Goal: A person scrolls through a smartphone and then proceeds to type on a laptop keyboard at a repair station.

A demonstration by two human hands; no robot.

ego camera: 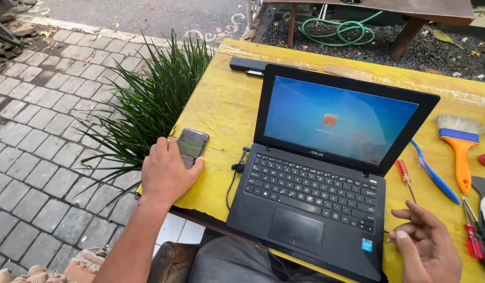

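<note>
An open black laptop (315,188) with a lit blue screen (336,118) sits on a yellow wooden table (221,105). My left hand (166,173) rests at the table's left edge, fingers on the lower part of a dark smartphone (192,144) lying flat. My right hand (428,243) hovers by the laptop's front right corner, fingers loosely curled, holding nothing that I can see. A thin black cable with a small clip (238,167) runs along the laptop's left side.
Right of the laptop lie a red-handled screwdriver (405,175), a blue tool (436,175), an orange-handled brush (460,144) and red-handled tools (473,233). A black battery pack (253,65) lies at the back. A spiky green plant (153,99) stands left of the table, over paving.
</note>
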